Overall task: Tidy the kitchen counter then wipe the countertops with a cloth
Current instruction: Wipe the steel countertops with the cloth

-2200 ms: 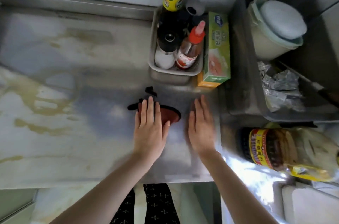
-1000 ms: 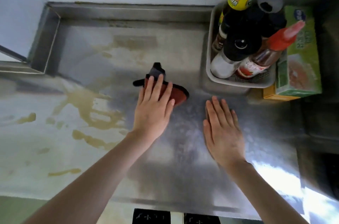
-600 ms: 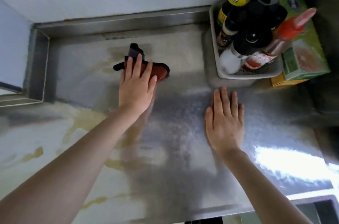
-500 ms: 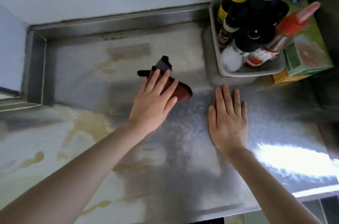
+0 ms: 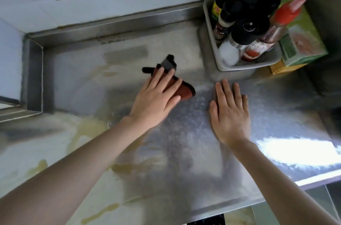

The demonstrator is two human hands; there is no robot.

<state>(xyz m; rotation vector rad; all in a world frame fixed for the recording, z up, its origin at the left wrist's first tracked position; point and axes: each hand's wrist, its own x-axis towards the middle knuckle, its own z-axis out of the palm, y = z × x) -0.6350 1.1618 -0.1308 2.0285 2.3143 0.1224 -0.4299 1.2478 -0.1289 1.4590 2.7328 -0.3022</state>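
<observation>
Mid-wipe on the steel countertop (image 5: 184, 151). Left hand (image 5: 156, 101) pressed flat, fingers spread, on top of a red-brown cloth (image 5: 181, 89) with black trim, just above the centre of the frame. Not clamped around it, only bearing down with palm and fingers. Cloth showing past the fingertips, long axis slanting from upper left to lower right; dark corner poking out toward the top, rounded red end toward the right.

Right hand (image 5: 229, 112) flat on bare metal just to the right of the cloth, fingers together and straight, holding nothing, apparently only bracing. Close beside the cloth's red end but not touching it.

Yellowish streaks (image 5: 88, 129) spread across the left and lower left of the frame, some running under the left forearm. Surface to the right of the cloth looking cleaner, with a bright glare patch at lower right. Streaks thus lying down and left of the cloth, on the left hand's own side, so probably a pull back toward lower left with that same hand.

White tray (image 5: 245, 64) of sauce bottles at upper right, a green box (image 5: 302, 44) beside it, both already gathered against the back wall. Tidying seemingly done; wiping under way, much of the left side left to do.
</observation>
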